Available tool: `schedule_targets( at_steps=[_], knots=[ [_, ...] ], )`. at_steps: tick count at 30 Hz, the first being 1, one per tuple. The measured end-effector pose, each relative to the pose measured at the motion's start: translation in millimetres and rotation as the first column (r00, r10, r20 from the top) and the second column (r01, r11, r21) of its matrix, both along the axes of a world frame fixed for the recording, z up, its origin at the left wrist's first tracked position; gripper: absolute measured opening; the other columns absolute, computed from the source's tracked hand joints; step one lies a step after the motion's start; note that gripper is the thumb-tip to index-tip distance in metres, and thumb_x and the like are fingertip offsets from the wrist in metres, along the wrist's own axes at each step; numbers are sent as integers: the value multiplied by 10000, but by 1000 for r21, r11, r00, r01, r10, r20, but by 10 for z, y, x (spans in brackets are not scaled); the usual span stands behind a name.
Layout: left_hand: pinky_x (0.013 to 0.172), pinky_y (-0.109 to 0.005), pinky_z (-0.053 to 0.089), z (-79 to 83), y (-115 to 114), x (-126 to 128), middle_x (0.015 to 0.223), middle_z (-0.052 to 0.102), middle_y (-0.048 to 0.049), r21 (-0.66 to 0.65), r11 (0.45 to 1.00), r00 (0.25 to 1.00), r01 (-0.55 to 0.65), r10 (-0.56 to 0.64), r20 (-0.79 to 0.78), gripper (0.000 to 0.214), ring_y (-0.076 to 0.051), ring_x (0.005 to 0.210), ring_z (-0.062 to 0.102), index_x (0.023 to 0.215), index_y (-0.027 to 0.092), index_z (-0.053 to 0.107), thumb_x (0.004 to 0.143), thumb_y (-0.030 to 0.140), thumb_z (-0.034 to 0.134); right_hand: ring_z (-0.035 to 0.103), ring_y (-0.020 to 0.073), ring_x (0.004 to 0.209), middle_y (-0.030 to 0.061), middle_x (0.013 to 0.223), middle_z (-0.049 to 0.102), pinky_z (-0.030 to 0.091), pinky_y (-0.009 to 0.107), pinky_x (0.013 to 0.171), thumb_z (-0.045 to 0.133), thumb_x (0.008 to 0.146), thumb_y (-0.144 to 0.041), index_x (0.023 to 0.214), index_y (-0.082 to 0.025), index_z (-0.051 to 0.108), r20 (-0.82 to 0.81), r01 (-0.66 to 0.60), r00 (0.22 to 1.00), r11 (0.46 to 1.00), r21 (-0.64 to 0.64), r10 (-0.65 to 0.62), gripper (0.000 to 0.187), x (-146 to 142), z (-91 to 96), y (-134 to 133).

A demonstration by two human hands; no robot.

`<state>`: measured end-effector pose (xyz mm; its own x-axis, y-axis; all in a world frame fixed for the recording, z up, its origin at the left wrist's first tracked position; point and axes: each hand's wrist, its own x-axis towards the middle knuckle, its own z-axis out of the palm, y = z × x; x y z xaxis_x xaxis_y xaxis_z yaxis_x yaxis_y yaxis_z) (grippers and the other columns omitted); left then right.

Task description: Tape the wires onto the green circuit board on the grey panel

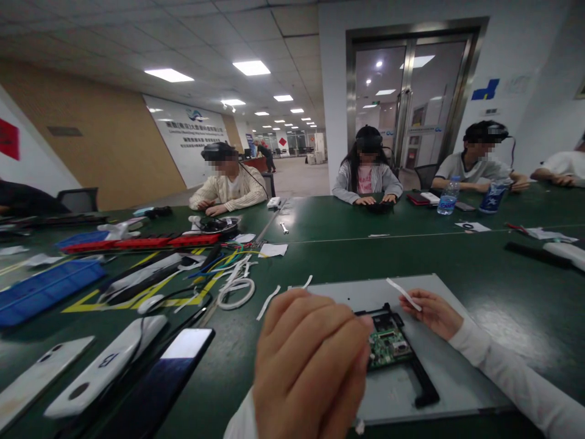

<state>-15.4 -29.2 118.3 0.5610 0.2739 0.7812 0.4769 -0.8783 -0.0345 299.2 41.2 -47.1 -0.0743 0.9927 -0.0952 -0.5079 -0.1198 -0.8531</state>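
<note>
Right hand (432, 312) pinched a white strip (403, 294) near one end, sensibly leaving length beyond the grip; left hand (315, 360) hold could not be determined.

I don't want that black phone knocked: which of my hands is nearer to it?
Left. Your left hand is raised to the right of the black phone; your right hand is farther right, over the gray panel, holding a white strip.

The left hand (311, 360) hides part of the board (392, 346); whether it grips anything cannot be told. The view's left edge crops the basket (21, 310).
</note>
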Motion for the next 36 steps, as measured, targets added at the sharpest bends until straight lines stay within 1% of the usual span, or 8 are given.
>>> schedule_targets(
  at_steps=[2,3,6,9,12,18,24,36],
  knots=[
    [775,-361,423,133,248,255,931,564,-50,-115,993,995,32,-43,-88,280,-172,871,511,1050,192,497,773,179,455,544,179,923,61,899,615,407,313,866,638,647,-215,800,-156,601,-4,2,1000,1000,8,-2,168,-5,2,1],
    [785,-368,419,103,345,335,959,554,-64,-171,985,989,24,-48,-137,302,-181,900,501,1079,181,478,780,194,440,543,179,925,60,898,615,408,312,865,640,645,-216,797,-156,600,-5,2,1000,1000,10,-2,168,-6,5,1],
    [861,-414,375,-272,503,374,1114,480,-104,-357,933,939,-51,-77,-336,417,-219,1023,436,1188,170,379,786,266,434,547,171,915,58,894,617,412,301,857,642,643,-218,786,-158,596,-7,-7,1000,1000,8,7,162,-6,21,0],
    [930,-452,302,-710,507,237,1257,350,-113,-457,884,900,-99,-117,-421,540,-254,1145,319,1259,176,271,770,311,459,550,167,912,58,899,618,416,289,850,645,640,-221,777,-161,592,3,-13,1000,1000,6,13,159,-5,42,0],
    [954,-497,240,-924,470,110,1326,238,-120,-501,858,895,-114,-131,-427,635,-283,1199,222,1298,186,172,762,365,463,551,170,910,58,901,617,422,295,844,648,635,-228,780,-162,590,15,-7,1000,1000,12,7,170,-5,54,4],
    [962,-528,182,-1004,458,60,1362,139,-118,-535,829,875,-162,-130,-467,762,-308,1219,158,1314,198,103,716,490,474,556,155,890,50,895,618,421,283,841,640,645,-227,784,-168,590,14,-16,1000,1000,5,15,159,-2,50,7],
    [940,-591,92,-1072,382,106,1357,144,-131,-495,857,859,-144,-139,-492,971,-371,1209,134,1306,198,154,538,686,497,550,172,910,58,911,616,408,309,859,646,640,-235,783,-162,587,25,-16,1000,1000,0,16,171,5,56,-1],
    [954,-555,101,-1118,381,167,1373,83,-122,-563,798,850,-215,-131,-510,942,-336,1228,99,1317,215,84,582,577,550,561,163,877,53,883,624,415,299,844,653,620,-220,773,-164,601,17,-7,1000,1000,-4,7,170,19,90,-17]
  ],
)
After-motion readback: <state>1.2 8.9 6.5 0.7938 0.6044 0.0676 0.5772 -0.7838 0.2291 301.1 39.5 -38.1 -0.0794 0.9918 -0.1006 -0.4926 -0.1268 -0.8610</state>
